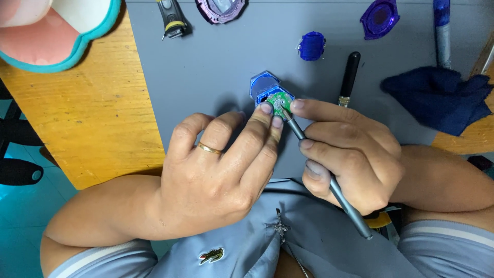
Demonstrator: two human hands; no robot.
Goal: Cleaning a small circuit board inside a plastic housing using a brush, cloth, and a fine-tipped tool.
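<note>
Closest to my lens sits the left hand (216,170), a gold ring (209,149) on one finger, its fingers (266,109) bunched together and pinching the near edge of a small green circuit board (278,100). That board lies in a blue translucent housing (264,85) on the grey mat (216,67), right at the fingertips of both hands. My right hand (350,154) closes around a slim grey tool (329,177), held like a pen; the tool's tip touches the board just between the two sets of fingertips, and the right forefinger presses against the board's far side.

Just beyond the right fingers lies a black-handled tool (350,72), flat on the mat, close to the knuckles but apart from them. Farther out from the fingertips I see a small blue cap (311,46), and past that a purple translucent ring piece (380,19). Well off to the right of the right hand a dark blue cloth (442,98) is bunched up, with a blue-and-silver rod (441,31) beyond it. Far beyond the left fingers rest a black-and-yellow tool (172,20) and a clear purple case part (220,9). Left of the left hand, the mat ends and the yellow wooden counter (87,113) shows, with a teal-rimmed pink object (46,36) at its far corner.
</note>
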